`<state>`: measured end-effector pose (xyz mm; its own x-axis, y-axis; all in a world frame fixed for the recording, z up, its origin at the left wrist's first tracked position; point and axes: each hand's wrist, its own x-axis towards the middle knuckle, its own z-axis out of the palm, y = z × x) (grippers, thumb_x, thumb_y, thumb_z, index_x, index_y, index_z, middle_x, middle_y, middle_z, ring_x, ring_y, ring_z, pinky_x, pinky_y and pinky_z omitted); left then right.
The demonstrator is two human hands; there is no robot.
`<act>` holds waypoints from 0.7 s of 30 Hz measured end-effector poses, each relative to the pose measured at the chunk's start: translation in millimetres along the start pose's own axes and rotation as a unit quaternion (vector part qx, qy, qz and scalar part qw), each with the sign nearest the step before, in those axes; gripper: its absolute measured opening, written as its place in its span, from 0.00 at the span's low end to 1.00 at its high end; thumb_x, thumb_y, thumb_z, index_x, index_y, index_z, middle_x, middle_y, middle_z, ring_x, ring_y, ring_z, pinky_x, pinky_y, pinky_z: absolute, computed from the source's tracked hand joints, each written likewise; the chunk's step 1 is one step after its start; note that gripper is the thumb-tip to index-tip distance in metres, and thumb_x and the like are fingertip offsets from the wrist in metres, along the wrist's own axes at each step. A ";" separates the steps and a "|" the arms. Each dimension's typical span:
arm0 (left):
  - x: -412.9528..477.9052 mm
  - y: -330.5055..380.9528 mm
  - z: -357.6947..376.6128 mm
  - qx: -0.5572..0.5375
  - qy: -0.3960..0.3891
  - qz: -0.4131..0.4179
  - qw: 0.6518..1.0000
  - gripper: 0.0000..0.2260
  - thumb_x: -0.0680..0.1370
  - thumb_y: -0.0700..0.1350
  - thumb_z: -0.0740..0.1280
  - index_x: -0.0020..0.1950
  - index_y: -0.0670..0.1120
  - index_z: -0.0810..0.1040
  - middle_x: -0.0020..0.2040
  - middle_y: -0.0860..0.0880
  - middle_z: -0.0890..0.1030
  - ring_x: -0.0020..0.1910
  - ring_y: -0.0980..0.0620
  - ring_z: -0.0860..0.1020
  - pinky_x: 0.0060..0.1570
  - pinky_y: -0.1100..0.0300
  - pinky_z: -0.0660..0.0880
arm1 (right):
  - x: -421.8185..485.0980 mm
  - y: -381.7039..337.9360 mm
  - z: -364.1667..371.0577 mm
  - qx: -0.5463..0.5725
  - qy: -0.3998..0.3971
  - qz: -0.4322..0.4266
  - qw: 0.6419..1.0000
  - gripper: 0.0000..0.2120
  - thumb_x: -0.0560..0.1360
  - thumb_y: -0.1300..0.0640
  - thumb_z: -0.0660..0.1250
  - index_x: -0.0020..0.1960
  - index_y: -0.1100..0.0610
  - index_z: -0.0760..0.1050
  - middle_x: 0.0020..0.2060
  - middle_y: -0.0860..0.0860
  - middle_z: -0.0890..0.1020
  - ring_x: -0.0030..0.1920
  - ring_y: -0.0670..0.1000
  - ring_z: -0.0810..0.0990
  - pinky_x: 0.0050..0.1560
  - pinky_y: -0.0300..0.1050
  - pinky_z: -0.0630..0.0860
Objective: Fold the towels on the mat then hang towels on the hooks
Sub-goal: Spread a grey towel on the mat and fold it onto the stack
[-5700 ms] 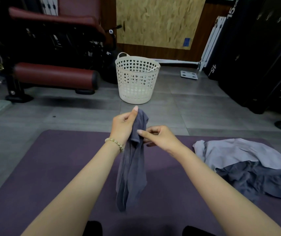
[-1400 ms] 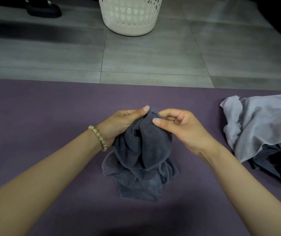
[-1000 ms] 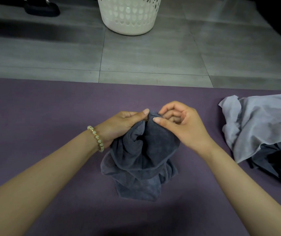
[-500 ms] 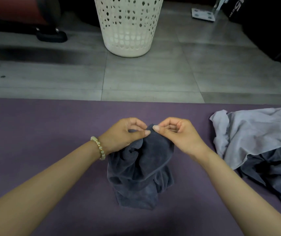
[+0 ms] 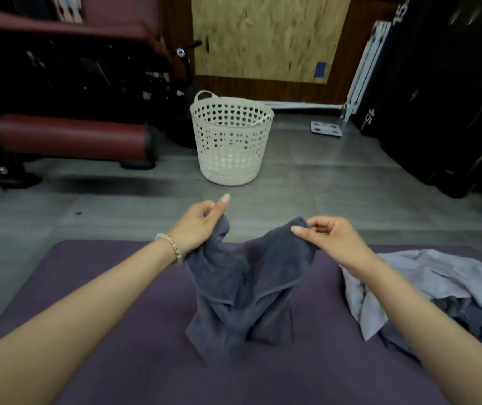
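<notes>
Over the middle of the purple mat [image 5: 111, 290], the dark grey towel [image 5: 242, 290] hangs in a V between two raised hands, its lower end bunched on the mat. The left hand [image 5: 197, 226] pinches one upper edge between thumb and curled fingers. The right hand [image 5: 332, 238] pinches the other edge the same way.

Half a second ago both hands met at the top of a crumpled heap. Now they have drawn apart and lifted, so the cloth has begun to open between them. I judge the edges are found and the spreading is under way. No fold has been made yet, and the middle still sags in loose folds.

Just beside the right forearm lies a heap still to do: a light grey towel [image 5: 427, 276] over a darker one [image 5: 473, 320], both crumpled on the mat. Beyond the mat, on the grey tiled floor [image 5: 336, 182], stands a white perforated basket [image 5: 231, 141], with a red padded bench [image 5: 70, 138] to its left. No hooks are in view.
</notes>
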<state>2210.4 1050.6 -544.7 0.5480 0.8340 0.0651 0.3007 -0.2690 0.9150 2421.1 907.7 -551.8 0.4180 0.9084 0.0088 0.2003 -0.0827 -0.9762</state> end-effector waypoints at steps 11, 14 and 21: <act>-58.6 28.9 -103.2 -0.048 0.284 0.009 0.958 0.19 0.81 0.56 0.54 0.35 0.46 0.62 0.35 0.48 0.67 0.36 0.50 0.68 0.36 0.59 0.62 | -75.6 -47.8 -70.5 0.101 0.203 -0.029 0.973 0.31 0.49 0.36 0.79 0.43 0.56 0.81 0.34 0.44 0.84 0.36 0.40 0.81 0.38 0.31 0.78; -71.3 23.7 -118.3 -0.014 0.226 0.008 0.974 0.20 0.80 0.58 0.54 0.42 0.41 0.69 0.39 0.44 0.70 0.40 0.49 0.70 0.37 0.60 0.65 | -85.8 -53.7 -73.5 0.099 0.211 -0.030 0.972 0.14 0.63 0.48 0.76 0.41 0.57 0.79 0.29 0.42 0.82 0.32 0.40 0.79 0.36 0.30 0.77; -101.2 30.1 -140.9 0.089 -0.004 0.065 0.994 0.23 0.65 0.66 0.68 0.41 0.46 0.82 0.36 0.52 0.82 0.36 0.57 0.79 0.38 0.63 0.74 | -85.6 -57.8 -80.9 0.072 0.245 -0.032 0.966 0.03 0.73 0.60 0.71 0.41 0.58 0.79 0.29 0.42 0.82 0.31 0.39 0.79 0.37 0.31 0.78</act>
<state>2054.0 1025.9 -467.7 0.5976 0.7826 0.1744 0.3600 -0.4562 0.8138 2445.4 801.6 -478.7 0.7855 0.6034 0.1379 0.1298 0.0573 -0.9899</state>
